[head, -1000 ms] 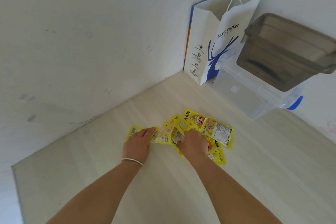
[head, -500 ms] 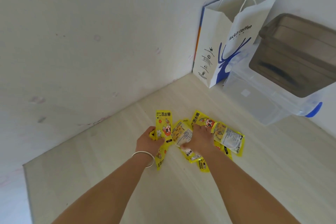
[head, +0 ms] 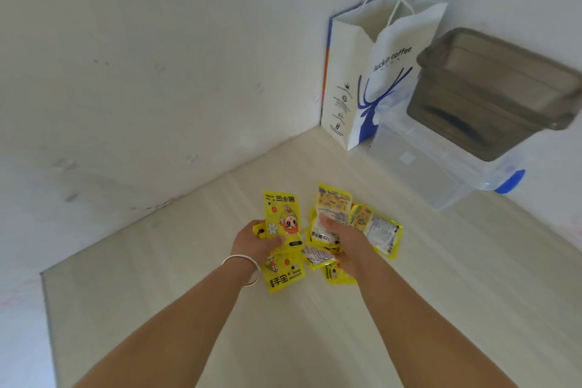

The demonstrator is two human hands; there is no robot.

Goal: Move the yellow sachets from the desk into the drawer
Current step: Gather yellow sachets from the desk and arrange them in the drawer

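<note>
1. Left hand [head: 255,241] grips yellow sachets [head: 281,220]; right hand [head: 344,238] grips more, w/ a few loose beneath on worktop [head: 315,340].
2. Luckin coffee paper bag [head: 371,79], clear plastic box [head: 422,167] & grey tub [head: 491,94] stand in far corner, well apart.

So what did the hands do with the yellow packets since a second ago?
The left hand picked up packets that lay flat on the desk. The right hand gathered the spread-out pile into a bunch. The paper bag and plastic boxes stayed put.
</note>
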